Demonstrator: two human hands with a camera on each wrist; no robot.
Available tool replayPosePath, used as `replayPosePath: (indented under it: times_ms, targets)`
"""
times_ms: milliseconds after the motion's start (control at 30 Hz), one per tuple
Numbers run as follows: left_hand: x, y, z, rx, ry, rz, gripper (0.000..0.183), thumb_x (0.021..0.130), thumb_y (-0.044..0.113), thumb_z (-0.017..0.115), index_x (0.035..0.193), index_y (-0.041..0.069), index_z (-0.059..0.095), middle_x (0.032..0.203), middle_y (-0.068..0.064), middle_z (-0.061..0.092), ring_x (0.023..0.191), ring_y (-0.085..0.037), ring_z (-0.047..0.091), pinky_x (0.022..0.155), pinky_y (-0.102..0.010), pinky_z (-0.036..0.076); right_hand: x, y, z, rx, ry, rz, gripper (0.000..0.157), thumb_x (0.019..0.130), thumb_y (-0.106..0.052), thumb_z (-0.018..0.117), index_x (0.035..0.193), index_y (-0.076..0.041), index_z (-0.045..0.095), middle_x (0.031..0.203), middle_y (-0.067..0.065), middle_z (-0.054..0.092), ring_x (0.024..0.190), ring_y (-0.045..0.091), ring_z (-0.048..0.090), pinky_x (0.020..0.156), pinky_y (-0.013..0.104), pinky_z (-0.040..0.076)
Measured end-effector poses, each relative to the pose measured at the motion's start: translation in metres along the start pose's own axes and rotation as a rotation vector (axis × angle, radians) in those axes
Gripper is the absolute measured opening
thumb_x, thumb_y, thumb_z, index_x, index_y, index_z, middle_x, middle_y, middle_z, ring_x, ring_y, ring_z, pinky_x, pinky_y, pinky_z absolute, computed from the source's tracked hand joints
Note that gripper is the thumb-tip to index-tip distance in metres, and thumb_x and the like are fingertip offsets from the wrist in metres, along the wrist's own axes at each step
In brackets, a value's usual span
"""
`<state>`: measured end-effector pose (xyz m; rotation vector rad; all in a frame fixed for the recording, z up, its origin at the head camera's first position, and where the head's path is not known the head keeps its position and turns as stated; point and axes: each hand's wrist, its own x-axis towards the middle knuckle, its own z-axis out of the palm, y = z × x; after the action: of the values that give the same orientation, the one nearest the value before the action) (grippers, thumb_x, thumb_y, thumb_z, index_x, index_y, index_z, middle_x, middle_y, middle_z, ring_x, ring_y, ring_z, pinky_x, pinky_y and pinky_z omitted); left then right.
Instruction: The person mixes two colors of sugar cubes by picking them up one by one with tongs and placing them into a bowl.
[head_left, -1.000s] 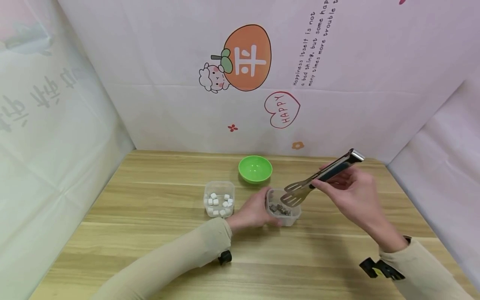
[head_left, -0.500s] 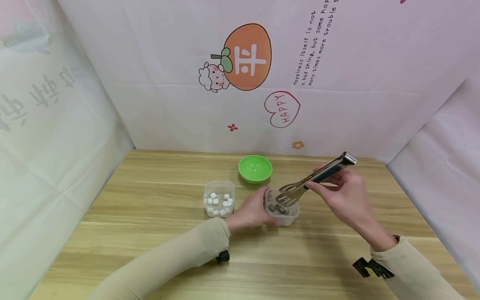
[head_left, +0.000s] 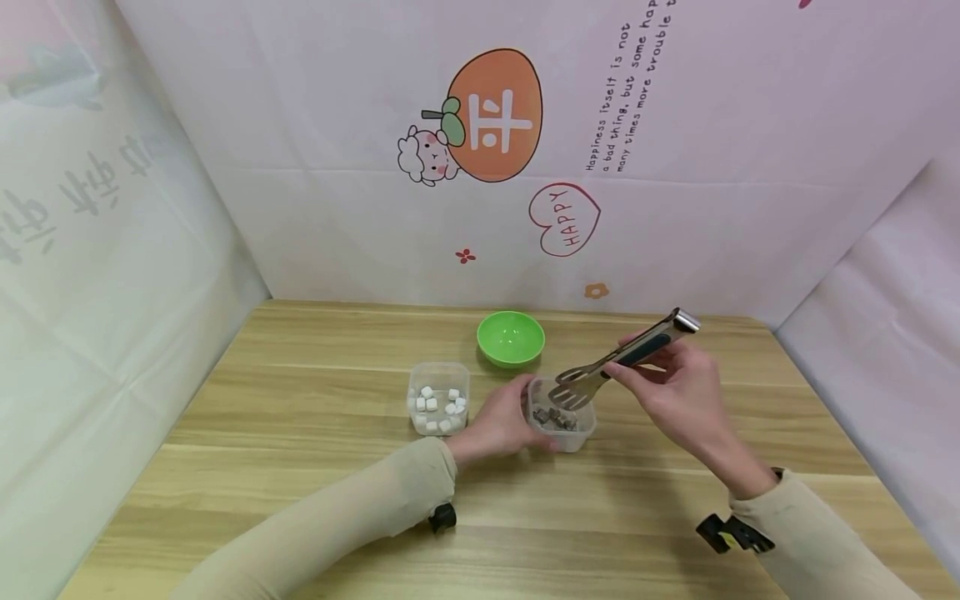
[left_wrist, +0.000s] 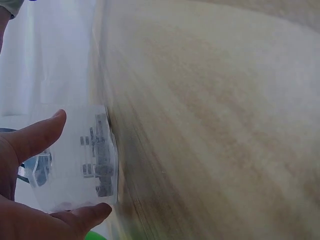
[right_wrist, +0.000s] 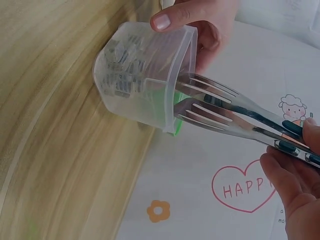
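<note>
My left hand (head_left: 501, 423) grips a clear plastic container (head_left: 573, 442) from its left side, thumb and fingers on opposite walls. Several dark grey cubes (head_left: 553, 417) lie on its bottom. In my right hand (head_left: 684, 400) is a pair of metal tongs (head_left: 630, 354) with dark handle grips, pinched between thumb and fingers. The slotted tips of the tongs reach just inside the container's mouth, above the cubes, slightly apart with nothing seen between them in the right wrist view. The left wrist view shows the cubes (left_wrist: 102, 165) through the container wall.
A second clear container (head_left: 439, 375) with several white cubes (head_left: 431, 403) stands left of my left hand. Behind the containers sits a green bowl (head_left: 511, 340), with nothing seen in it. The wooden table (head_left: 300, 400) meets a printed white cloth backdrop (head_left: 337, 208).
My right hand has moved left and slightly down, bringing the tips of the tongs over and into the container's mouth. The held container has shifted slightly left.
</note>
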<state>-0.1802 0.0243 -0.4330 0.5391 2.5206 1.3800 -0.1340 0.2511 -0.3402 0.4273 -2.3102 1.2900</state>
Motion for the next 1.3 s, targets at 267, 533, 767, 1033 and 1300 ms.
replayPosePath:
  times_ms: [267, 533, 767, 1033, 1300]
  targets:
    - [0.000, 0.000, -0.001, -0.022, -0.005, -0.005, 0.103, 0.061, 0.013, 0.104, 0.150, 0.006, 0.051, 0.137, -0.008, 0.065, 0.124, -0.025, 0.061, 0.112, -0.042, 0.049, 0.000, 0.004, 0.003, -0.014, 0.002, 0.008, 0.030, 0.086, 0.004, 0.085, 0.111, 0.007, 0.069, 0.098, 0.013, 0.075, 0.086, 0.003, 0.071, 0.077, 0.018, 0.061]
    - [-0.001, -0.001, -0.001, -0.050, -0.010, -0.011, 0.102, 0.062, 0.010, 0.103, 0.149, 0.005, 0.051, 0.138, -0.010, 0.064, 0.125, -0.026, 0.061, 0.113, -0.043, 0.049, 0.000, 0.010, 0.008, -0.024, 0.003, 0.000, 0.028, 0.087, 0.004, 0.085, 0.110, 0.005, 0.069, 0.096, 0.012, 0.075, 0.085, 0.004, 0.071, 0.076, 0.018, 0.062]
    - [-0.001, -0.002, -0.004, -0.064, -0.015, -0.006, 0.103, 0.061, 0.011, 0.103, 0.150, 0.006, 0.051, 0.139, -0.011, 0.063, 0.124, -0.026, 0.061, 0.113, -0.044, 0.049, 0.000, 0.016, 0.012, -0.040, 0.007, -0.006, 0.028, 0.086, 0.004, 0.085, 0.110, 0.004, 0.069, 0.095, 0.011, 0.075, 0.083, 0.004, 0.071, 0.075, 0.017, 0.062]
    - [-0.001, -0.004, -0.004, -0.082, -0.016, 0.011, 0.100, 0.061, 0.009, 0.103, 0.147, 0.005, 0.052, 0.137, -0.010, 0.065, 0.124, -0.025, 0.062, 0.112, -0.042, 0.050, 0.002, 0.020, 0.017, -0.038, -0.005, 0.003, 0.027, 0.086, 0.004, 0.085, 0.109, 0.005, 0.069, 0.093, 0.011, 0.075, 0.082, 0.006, 0.072, 0.075, 0.018, 0.062]
    - [-0.001, -0.006, -0.005, -0.086, -0.013, 0.007, 0.100, 0.061, 0.010, 0.103, 0.148, 0.006, 0.052, 0.138, -0.008, 0.065, 0.125, -0.024, 0.061, 0.113, -0.041, 0.049, 0.005, 0.023, 0.021, -0.024, -0.010, 0.000, 0.027, 0.086, 0.004, 0.085, 0.108, 0.005, 0.068, 0.092, 0.012, 0.075, 0.082, 0.013, 0.073, 0.075, 0.019, 0.063]
